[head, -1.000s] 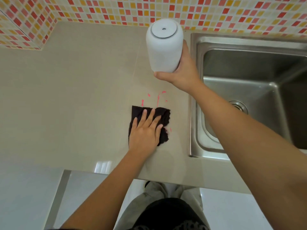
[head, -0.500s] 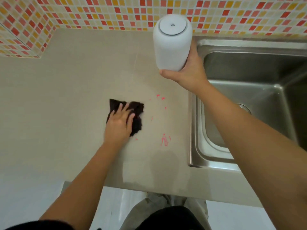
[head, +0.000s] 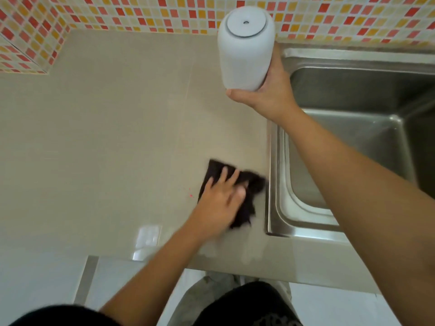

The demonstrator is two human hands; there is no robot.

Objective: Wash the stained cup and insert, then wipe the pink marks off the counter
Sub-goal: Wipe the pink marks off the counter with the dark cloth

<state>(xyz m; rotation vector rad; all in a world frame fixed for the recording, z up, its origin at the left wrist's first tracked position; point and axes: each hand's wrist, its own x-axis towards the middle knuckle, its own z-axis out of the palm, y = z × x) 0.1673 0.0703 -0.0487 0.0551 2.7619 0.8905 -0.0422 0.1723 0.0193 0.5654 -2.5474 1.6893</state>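
The surface (head: 106, 142) is beige, its near edge running across the lower frame. On it, just beside the sink rim, lies a dark cloth (head: 247, 203), with the left hand (head: 221, 203) pressed flat on top, fingers (head: 231, 178) spread and extended, blurred. A small pink mark (head: 190, 196) shows on the surface just left of the cloth. To the right, the steel sink (head: 353, 147) sits sunk in the surface; what shows of its basin holds nothing. Farther back, the right hand (head: 270, 90) holds the white cup (head: 246, 48) off the surface, bottom facing the camera, fingers wrapped around its body. Behind, a tiled wall (head: 141, 12) in red, orange and cream.
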